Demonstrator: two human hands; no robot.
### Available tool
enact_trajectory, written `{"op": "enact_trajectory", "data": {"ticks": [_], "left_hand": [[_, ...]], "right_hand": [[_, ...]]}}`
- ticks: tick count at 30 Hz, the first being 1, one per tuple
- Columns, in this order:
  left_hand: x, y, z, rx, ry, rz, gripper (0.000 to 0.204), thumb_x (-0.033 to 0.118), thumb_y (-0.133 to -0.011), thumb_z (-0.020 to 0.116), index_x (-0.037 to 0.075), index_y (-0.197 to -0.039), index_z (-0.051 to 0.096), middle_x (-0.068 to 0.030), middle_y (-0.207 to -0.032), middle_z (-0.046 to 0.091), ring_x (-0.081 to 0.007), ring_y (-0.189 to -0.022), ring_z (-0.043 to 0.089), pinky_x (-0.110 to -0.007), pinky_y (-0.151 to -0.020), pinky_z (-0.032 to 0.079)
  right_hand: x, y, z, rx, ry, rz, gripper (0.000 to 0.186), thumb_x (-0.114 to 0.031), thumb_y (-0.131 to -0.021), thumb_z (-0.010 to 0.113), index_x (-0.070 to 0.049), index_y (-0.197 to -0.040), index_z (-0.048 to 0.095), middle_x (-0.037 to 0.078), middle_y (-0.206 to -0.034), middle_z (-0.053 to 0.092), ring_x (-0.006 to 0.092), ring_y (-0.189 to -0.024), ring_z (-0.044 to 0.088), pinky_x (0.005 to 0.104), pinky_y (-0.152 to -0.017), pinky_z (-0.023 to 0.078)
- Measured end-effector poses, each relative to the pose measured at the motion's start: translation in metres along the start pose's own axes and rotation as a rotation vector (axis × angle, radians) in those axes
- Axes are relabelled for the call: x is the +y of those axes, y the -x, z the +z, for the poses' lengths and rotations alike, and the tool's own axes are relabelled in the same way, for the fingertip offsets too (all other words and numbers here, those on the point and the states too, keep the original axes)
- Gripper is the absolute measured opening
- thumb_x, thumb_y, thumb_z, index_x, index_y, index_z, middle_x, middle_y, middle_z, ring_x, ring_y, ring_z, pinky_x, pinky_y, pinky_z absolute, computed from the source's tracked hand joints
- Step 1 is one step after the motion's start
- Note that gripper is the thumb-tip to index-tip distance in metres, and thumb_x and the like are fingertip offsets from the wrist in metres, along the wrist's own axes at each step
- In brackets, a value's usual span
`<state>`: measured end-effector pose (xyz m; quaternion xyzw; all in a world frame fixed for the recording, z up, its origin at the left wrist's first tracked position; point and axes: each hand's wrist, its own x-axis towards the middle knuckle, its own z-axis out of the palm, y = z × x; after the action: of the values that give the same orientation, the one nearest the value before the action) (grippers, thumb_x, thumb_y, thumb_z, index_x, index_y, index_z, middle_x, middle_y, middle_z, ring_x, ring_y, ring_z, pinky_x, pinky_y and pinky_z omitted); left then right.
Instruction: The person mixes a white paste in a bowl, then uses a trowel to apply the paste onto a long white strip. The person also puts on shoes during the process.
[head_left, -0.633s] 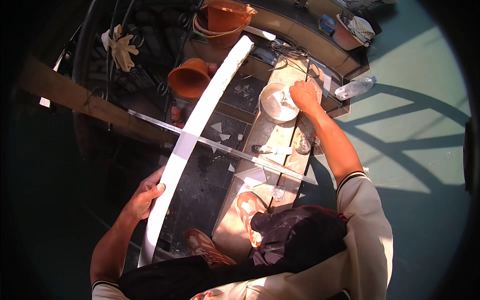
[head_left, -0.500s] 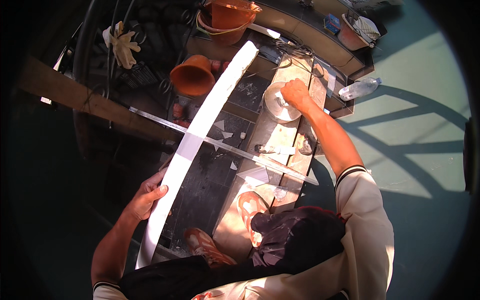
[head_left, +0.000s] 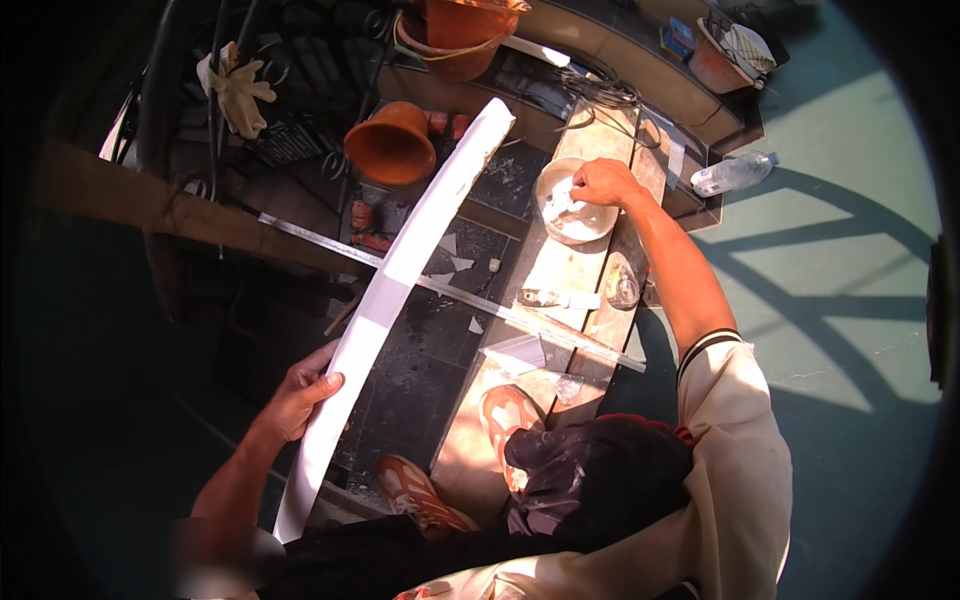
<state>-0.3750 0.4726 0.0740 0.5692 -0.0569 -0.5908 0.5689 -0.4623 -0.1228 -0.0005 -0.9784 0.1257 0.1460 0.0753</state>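
My left hand (head_left: 303, 395) is wrapped round the lower part of a long white strip (head_left: 400, 270), thumb on its face. The strip slants away from my lap, its far end rough-edged, and crosses over a thin metal bar (head_left: 490, 311). Over a round bowl (head_left: 547, 222) of white paste (head_left: 582, 222) on the planks, my right hand (head_left: 608, 184) is closed, its fingertips down at the paste. Whatever those fingers hold is hidden. Nearer me on the planks lies a scraper (head_left: 545, 298) with a dark handle, beside a crumpled clear plastic piece (head_left: 622, 282).
White offcuts (head_left: 516, 353) lie on the planks (head_left: 560, 268) and dark tiles. An orange bucket (head_left: 390, 143), stacked buckets (head_left: 460, 45) and coiled cable (head_left: 600, 90) stand beyond. A plastic bottle (head_left: 735, 174) lies right; a glove (head_left: 238, 95) hangs left. My shoes rest close by.
The view has shifted a little. My right hand has turned over the bowl, and more of the white paste shows. My left hand keeps its hold on the strip, whose far end sits slightly lower.
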Motion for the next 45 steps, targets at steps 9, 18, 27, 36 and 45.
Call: {"op": "enact_trajectory", "data": {"ticks": [9, 18, 27, 36, 45], "left_hand": [[0.0, -0.041, 0.007, -0.033, -0.009, -0.016, 0.077, 0.039, -0.098, 0.074, 0.004, -0.158, 0.041, -0.0075, -0.104, 0.067, -0.0125, -0.075, 0.069, -0.032, -0.06, 0.065], [0.021, -0.066, 0.027, -0.161, 0.029, 0.006, 0.075, 0.039, -0.101, 0.07, 0.006, -0.161, 0.038, -0.0081, -0.114, 0.066, -0.0122, -0.084, 0.069, -0.032, -0.063, 0.065], [0.031, -0.066, 0.042, -0.203, 0.102, 0.019, 0.077, 0.033, -0.099, 0.073, 0.001, -0.16, 0.038, -0.0088, -0.11, 0.07, -0.013, -0.078, 0.07, -0.033, -0.064, 0.066], [0.044, -0.047, 0.052, -0.237, 0.117, 0.123, 0.095, 0.047, -0.093, 0.077, -0.001, -0.161, 0.031, -0.0052, -0.097, 0.066, -0.0097, -0.067, 0.069, -0.028, -0.06, 0.065], [0.048, -0.031, 0.048, -0.232, 0.125, 0.202, 0.097, 0.052, -0.091, 0.077, 0.0, -0.159, 0.033, -0.0036, -0.092, 0.064, -0.0088, -0.066, 0.069, -0.028, -0.059, 0.065]], "right_hand": [[0.063, 0.043, 0.045, 0.162, -0.762, 0.252, 0.024, -0.027, -0.089, 0.066, -0.004, -0.082, 0.072, 0.001, -0.073, 0.066, 0.0119, -0.067, 0.056, 0.0315, -0.062, 0.043], [-0.06, 0.093, 0.018, 0.474, -1.545, 0.059, 0.015, -0.012, -0.103, 0.062, -0.005, -0.117, 0.063, 0.001, -0.096, 0.069, 0.0068, -0.079, 0.063, 0.0216, -0.066, 0.049], [-0.153, 0.053, 0.02, 1.162, -0.907, 0.045, 0.013, -0.007, -0.102, 0.067, 0.001, -0.108, 0.06, 0.009, -0.098, 0.063, 0.0166, -0.084, 0.062, 0.0301, -0.074, 0.052], [-0.187, 0.07, 0.042, 1.247, -0.618, -0.003, 0.029, 0.004, -0.088, 0.076, 0.0, -0.111, 0.059, 0.027, -0.112, 0.059, 0.0465, -0.106, 0.06, 0.0515, -0.092, 0.05], [-0.222, 0.106, 0.017, 1.17, -0.686, -0.171, 0.023, -0.013, -0.096, 0.077, 0.003, -0.109, 0.066, 0.017, -0.097, 0.064, 0.0342, -0.09, 0.065, 0.0412, -0.079, 0.053]]}}
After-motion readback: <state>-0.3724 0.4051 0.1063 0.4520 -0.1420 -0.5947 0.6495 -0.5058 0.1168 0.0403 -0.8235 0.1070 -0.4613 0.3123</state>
